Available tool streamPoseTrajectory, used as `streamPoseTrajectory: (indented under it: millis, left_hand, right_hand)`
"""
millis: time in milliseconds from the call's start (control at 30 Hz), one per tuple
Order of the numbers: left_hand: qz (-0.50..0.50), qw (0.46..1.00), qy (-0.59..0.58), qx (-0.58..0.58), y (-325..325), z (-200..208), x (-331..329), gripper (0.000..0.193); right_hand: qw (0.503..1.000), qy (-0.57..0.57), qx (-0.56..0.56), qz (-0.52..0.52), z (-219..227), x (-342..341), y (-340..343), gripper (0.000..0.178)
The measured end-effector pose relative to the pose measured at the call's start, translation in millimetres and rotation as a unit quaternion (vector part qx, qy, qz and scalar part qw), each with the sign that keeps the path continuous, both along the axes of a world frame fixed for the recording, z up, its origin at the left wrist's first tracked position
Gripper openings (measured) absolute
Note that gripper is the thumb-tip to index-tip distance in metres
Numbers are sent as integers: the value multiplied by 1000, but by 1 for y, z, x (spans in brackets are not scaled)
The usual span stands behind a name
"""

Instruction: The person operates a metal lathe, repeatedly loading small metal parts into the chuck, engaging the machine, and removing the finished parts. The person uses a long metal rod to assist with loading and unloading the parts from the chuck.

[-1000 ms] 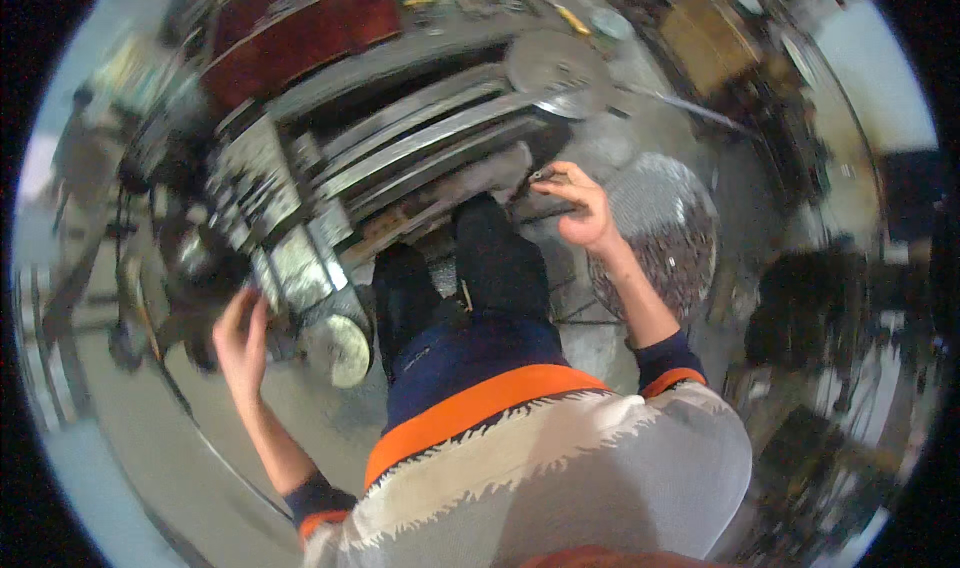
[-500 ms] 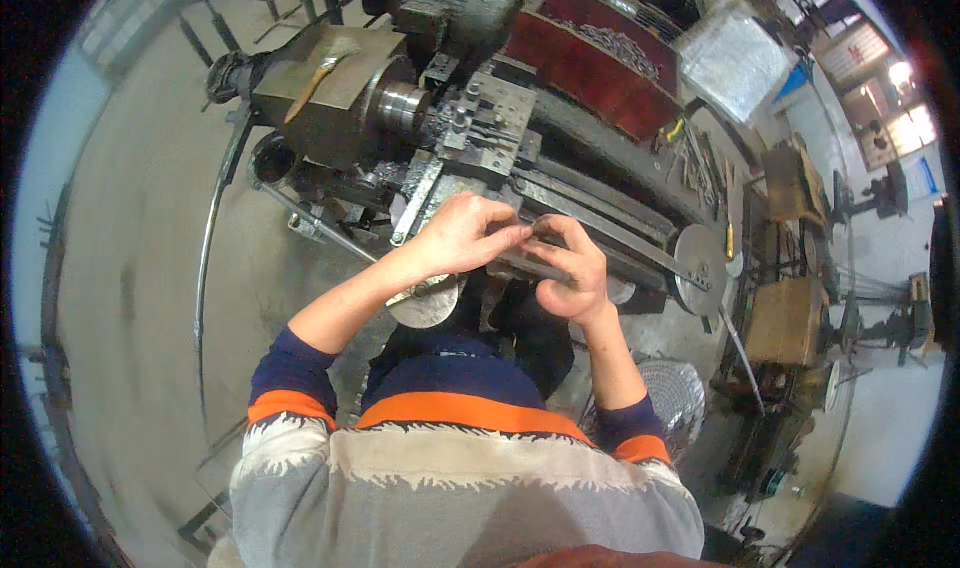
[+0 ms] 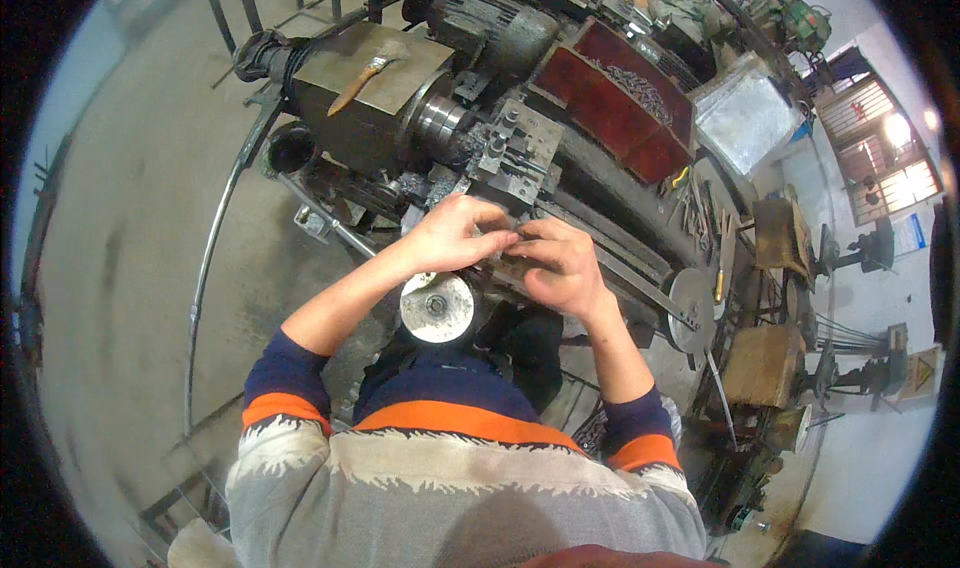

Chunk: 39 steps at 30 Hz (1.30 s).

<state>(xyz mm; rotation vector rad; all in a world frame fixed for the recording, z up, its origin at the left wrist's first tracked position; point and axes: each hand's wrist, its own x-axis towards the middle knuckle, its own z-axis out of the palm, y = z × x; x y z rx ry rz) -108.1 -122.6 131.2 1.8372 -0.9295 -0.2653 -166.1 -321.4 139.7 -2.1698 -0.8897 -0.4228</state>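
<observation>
In front of me stands a metal lathe, its round chuck (image 3: 441, 126) at the left and the tool post (image 3: 512, 153) beside it. My left hand (image 3: 460, 235) and my right hand (image 3: 560, 263) meet at the fingertips over the near side of the lathe. Both are closed in a pinch, and whatever lies between the fingers is too small or hidden to make out. A round metal handwheel (image 3: 437, 307) sits just below my left hand. Metal shavings (image 3: 412, 185) cling beneath the chuck.
On the headstock (image 3: 350, 68) lies a wooden-handled brush (image 3: 362, 85). A red tray (image 3: 615, 108) of small metal pieces stands behind the lathe, next to a plastic-wrapped box (image 3: 747, 116). Hand tools (image 3: 697, 208) lie to the right, past which is another round disc (image 3: 692, 310). A motor (image 3: 497, 36) sits behind.
The whole view has shifted, so the lathe appears farther right. My hands stay together at the fingertips, and the handwheel below my left hand shows more fully.
</observation>
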Motion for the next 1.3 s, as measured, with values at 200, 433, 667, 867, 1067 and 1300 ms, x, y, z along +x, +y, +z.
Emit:
streamPoseTrajectory:
  millis: [200, 433, 667, 867, 1067, 1300]
  left_hand:
    - [13, 997, -54, 43, 38, 19, 17, 25]
    - [259, 921, -210, 202, 189, 32, 24, 38]
    - [460, 789, -80, 399, 329, -3, -44, 33]
    - [510, 808, 52, 291, 346, -78, -74, 31]
    - [522, 775, -17, 355, 334, -78, -64, 28]
    - [523, 651, -100, 541, 410, -97, -39, 21]
  right_hand:
    - [995, 11, -77, 63, 17, 46, 18, 31]
    - [936, -25, -335, -103, 14, 135, 48, 30]
    - [862, 74, -470, -176, -12, 181, 61, 26]
    - [880, 105, -434, -161, -10, 183, 59, 30]
    - [863, 142, -463, -145, -2, 187, 67, 39]
    - [893, 142, -406, -131, -1, 181, 63, 30]
